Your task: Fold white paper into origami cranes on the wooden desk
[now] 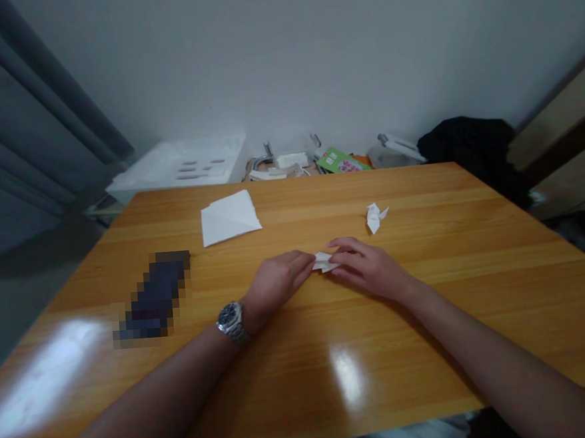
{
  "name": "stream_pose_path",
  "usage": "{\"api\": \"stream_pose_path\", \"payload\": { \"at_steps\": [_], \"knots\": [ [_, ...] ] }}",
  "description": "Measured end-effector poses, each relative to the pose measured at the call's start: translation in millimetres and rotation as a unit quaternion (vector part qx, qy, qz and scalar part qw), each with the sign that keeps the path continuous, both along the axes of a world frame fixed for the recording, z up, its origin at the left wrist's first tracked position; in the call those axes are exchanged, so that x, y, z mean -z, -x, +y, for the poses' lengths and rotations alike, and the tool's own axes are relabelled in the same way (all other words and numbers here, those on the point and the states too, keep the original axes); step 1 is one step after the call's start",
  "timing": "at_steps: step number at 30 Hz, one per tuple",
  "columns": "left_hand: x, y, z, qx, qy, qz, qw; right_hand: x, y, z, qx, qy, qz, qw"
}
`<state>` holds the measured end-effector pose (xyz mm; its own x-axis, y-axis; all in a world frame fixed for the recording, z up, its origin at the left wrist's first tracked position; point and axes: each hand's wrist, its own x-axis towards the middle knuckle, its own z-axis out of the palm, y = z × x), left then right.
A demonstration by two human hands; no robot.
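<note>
A small folded white paper piece [324,262] lies on the wooden table [429,316] between my two hands. My left hand [277,283], with a metal watch [232,321] on its wrist, pinches the paper's left side with closed fingers. From the right, my right hand [368,265] presses and grips the paper's other side, fingers curled over it. Most of the paper is hidden under my fingertips.
A finished small white paper figure [375,216] sits further back to the right. A larger folded white sheet [228,218] lies at the back left. A dark blurred object [154,297] rests left of my hands. White boxes, clutter and a black bag stand beyond the table's far edge.
</note>
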<state>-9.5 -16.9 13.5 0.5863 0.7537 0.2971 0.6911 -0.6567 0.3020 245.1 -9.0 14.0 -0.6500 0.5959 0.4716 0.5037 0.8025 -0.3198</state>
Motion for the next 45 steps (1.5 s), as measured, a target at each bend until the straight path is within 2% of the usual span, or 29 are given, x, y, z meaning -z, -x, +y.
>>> {"api": "stream_pose_path", "payload": {
  "at_steps": [3,8,10,14,16,18,23,31,40,45],
  "knots": [
    [-2.2,1,0,-0.005,0.003,-0.015,1.0,0.0,1,-2,-0.009,-0.007,-0.002,1.0],
    [0.4,0,-1,-0.022,-0.02,-0.007,1.0,3.8,5,0,0.037,0.028,0.024,0.999],
    [2.3,0,-1,-0.027,-0.03,-0.012,0.999,5.9,4,2,0.045,0.021,0.021,0.999],
    [3.6,0,0,-0.026,-0.028,-0.029,0.999,8.8,0,3,0.034,-0.099,-0.029,0.994],
    [3.6,-1,-1,-0.03,-0.021,-0.036,0.999,8.0,-2,2,0.053,-0.163,-0.048,0.984],
    [4.1,-2,-1,-0.031,-0.016,-0.042,0.998,5.1,-2,0,0.079,-0.192,-0.072,0.975],
    [5.6,-3,-1,-0.023,-0.017,-0.035,0.999,-2.5,2,-6,0.075,-0.145,-0.146,0.976],
    [4.2,-2,-2,-0.013,0.007,-0.044,0.999,7.1,6,-6,0.055,-0.078,-0.155,0.983],
    [-3.7,-22,-7,-0.009,0.049,-0.086,0.995,-2.2,15,-8,0.01,-0.063,-0.125,0.99],
    [-3.0,-22,-4,-0.022,0.091,-0.102,0.99,-2.2,16,-8,0.007,-0.069,-0.143,0.987]
  ]
}}
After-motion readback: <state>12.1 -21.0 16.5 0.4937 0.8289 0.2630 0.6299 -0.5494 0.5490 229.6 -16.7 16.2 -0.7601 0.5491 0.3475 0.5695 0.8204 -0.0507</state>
